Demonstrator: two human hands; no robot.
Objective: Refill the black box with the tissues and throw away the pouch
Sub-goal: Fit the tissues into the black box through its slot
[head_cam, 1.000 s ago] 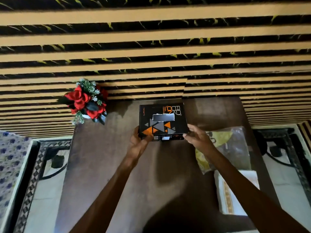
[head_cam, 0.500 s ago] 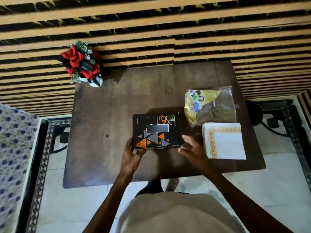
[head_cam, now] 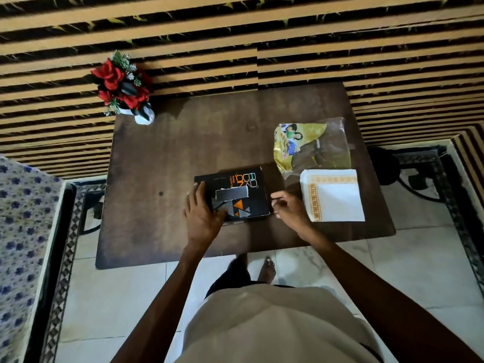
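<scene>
Looking down, I see my left hand (head_cam: 203, 218) lying flat, fingers spread, on the near-left part of the black box (head_cam: 237, 195), which sits on the brown table (head_cam: 162, 163) near its front edge. My right hand (head_cam: 289, 209) is loosely curled at the box's right edge, gripping nothing I can make out. The folded tissues (head_cam: 334, 196) lie just right, the pouch (head_cam: 311, 146) behind them
</scene>
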